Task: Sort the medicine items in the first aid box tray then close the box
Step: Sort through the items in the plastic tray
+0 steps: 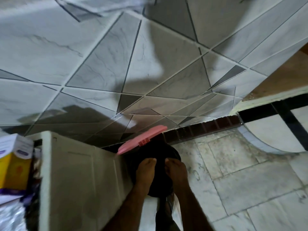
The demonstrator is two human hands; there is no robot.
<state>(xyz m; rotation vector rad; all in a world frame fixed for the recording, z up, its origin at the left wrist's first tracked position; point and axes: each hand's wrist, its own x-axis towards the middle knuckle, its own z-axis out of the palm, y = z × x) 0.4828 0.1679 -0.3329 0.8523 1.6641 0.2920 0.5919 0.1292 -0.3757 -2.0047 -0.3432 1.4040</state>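
My left hand and my right hand are side by side over a round black bin on the floor. Their fingers curl down into its dark opening, and what they hold, if anything, is hidden. The bin's pink lid stands tilted open behind my hands. At the far left edge are medicine boxes, one yellow and one white with purple print. A white panelled wall, perhaps the first aid box or its lid, rises between them and the bin. The view is blurred.
A grey marble-patterned tiled wall fills the upper view. Worn pale floor tiles spread to the right of the bin. At the far right is a wooden surface above a curved white ledge.
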